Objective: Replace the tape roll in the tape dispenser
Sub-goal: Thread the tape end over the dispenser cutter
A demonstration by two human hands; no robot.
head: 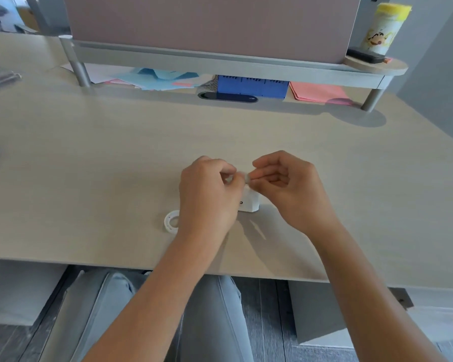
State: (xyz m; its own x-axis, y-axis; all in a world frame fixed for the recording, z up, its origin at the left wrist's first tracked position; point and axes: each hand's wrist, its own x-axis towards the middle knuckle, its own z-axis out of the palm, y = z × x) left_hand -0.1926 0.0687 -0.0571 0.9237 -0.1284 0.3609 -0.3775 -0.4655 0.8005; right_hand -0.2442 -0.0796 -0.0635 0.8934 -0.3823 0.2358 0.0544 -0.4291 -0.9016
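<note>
A small white tape dispenser [251,202] stands on the desk under my hands, partly hidden by them. My left hand [207,194] curls over its left side, fingers pinched near its top. My right hand [288,184] pinches a small pale piece [247,177] right above the dispenser, touching the left fingertips. What that piece is stays unclear in the blur. A white ring-shaped tape roll [172,220] lies flat on the desk, just left of my left wrist.
The pale wooden desk [115,152] has its front edge close to my lap. At the back, a raised shelf [220,66] covers blue and pink papers [317,92] and a blue box [251,86]. A yellow-lidded canister [382,27] stands at the shelf's right end.
</note>
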